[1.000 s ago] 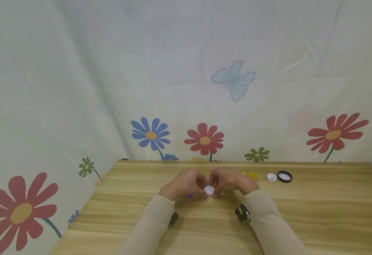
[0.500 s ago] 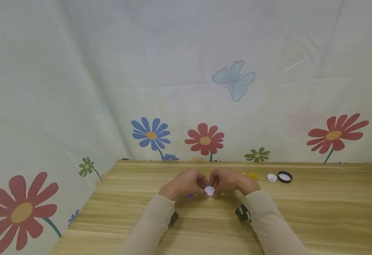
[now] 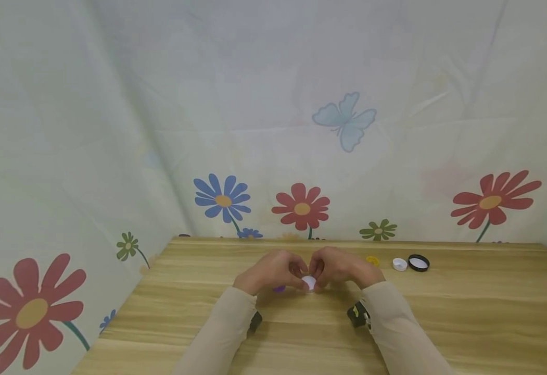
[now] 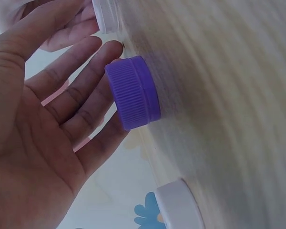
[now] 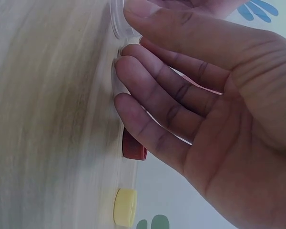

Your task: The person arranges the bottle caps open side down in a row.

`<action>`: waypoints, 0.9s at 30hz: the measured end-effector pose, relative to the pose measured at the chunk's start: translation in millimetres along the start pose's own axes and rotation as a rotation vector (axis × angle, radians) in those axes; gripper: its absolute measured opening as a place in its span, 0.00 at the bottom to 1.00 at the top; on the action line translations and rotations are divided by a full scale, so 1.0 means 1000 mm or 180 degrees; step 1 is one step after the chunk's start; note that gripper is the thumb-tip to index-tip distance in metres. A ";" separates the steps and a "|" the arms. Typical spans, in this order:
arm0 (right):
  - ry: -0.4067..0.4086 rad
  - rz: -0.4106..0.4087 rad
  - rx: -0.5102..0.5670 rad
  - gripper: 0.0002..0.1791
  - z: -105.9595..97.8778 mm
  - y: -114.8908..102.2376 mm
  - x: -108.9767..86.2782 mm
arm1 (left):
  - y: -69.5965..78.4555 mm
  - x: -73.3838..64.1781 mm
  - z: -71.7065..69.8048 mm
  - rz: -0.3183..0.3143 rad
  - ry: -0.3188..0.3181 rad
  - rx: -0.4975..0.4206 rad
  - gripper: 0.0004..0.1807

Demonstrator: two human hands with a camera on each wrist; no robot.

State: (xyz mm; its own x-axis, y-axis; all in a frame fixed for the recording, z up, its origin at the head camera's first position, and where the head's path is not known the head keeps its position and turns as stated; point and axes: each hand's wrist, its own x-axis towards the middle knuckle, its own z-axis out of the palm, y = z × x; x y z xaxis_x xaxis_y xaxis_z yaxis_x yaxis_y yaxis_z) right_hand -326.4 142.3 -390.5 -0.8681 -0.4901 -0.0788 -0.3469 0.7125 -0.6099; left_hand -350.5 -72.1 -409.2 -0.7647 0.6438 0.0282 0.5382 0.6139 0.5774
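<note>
Between both hands, at the middle of the table, is a white round cap (image 3: 308, 283) with a translucent rim (image 5: 117, 21). My left hand (image 3: 275, 268) pinches it from the left with thumb and fingertips. From the right, my right hand (image 3: 338, 264) pinches it the same way, its other fingers bent loosely near the tabletop. A ribbed purple bottle cap (image 4: 133, 93) stands on the table beside my left fingers; in the head view this purple cap (image 3: 279, 288) shows just under the left hand. Behind the right fingers sits a dark red cap (image 5: 133, 144).
Right of the hands, along the back of the wooden table (image 3: 465, 312), lie a yellow ring-like cap (image 3: 372, 260), a small white cap (image 3: 399, 264) and a black-rimmed lid (image 3: 418, 263). Another white cap (image 4: 178, 205) is near the left hand. A flowered cloth (image 3: 395, 156) hangs behind.
The view has tilted up slightly. Both hands keep the white cap at nearly the same spot, with its top turned a little. A yellow piece beside the right wrist is now hidden.
</note>
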 end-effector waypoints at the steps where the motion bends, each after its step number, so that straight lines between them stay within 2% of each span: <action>1: 0.0015 0.0009 0.0003 0.15 0.000 0.000 0.000 | 0.000 0.000 0.000 -0.0002 0.0011 0.0001 0.18; 6: 0.0102 0.0095 -0.0005 0.14 -0.003 0.004 0.000 | 0.000 0.001 0.001 -0.0024 0.0078 -0.0050 0.19; 9: 0.0175 0.0031 -0.0033 0.13 -0.004 0.007 -0.002 | -0.001 0.003 0.002 0.0026 0.0166 -0.0038 0.18; 16: 0.0331 -0.0211 0.0012 0.11 -0.005 0.007 -0.002 | -0.006 0.003 0.001 -0.0022 0.0489 0.0069 0.19; 21: 0.0507 -0.0261 0.0001 0.11 -0.010 0.011 -0.007 | -0.003 0.011 0.003 0.0073 0.0704 0.0094 0.19; 27: 0.0636 -0.0253 -0.0077 0.10 -0.015 0.018 -0.009 | 0.004 0.019 0.008 0.0017 0.0890 0.0108 0.20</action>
State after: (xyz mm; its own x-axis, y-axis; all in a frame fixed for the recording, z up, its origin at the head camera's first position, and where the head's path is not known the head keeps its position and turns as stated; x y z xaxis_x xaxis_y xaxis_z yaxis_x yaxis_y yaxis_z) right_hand -330.5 166.7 -388.5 -0.8900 -0.4376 0.1282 -0.4233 0.6886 -0.5887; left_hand -360.6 -54.0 -412.9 -0.8274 0.4990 0.2578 0.5504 0.6290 0.5490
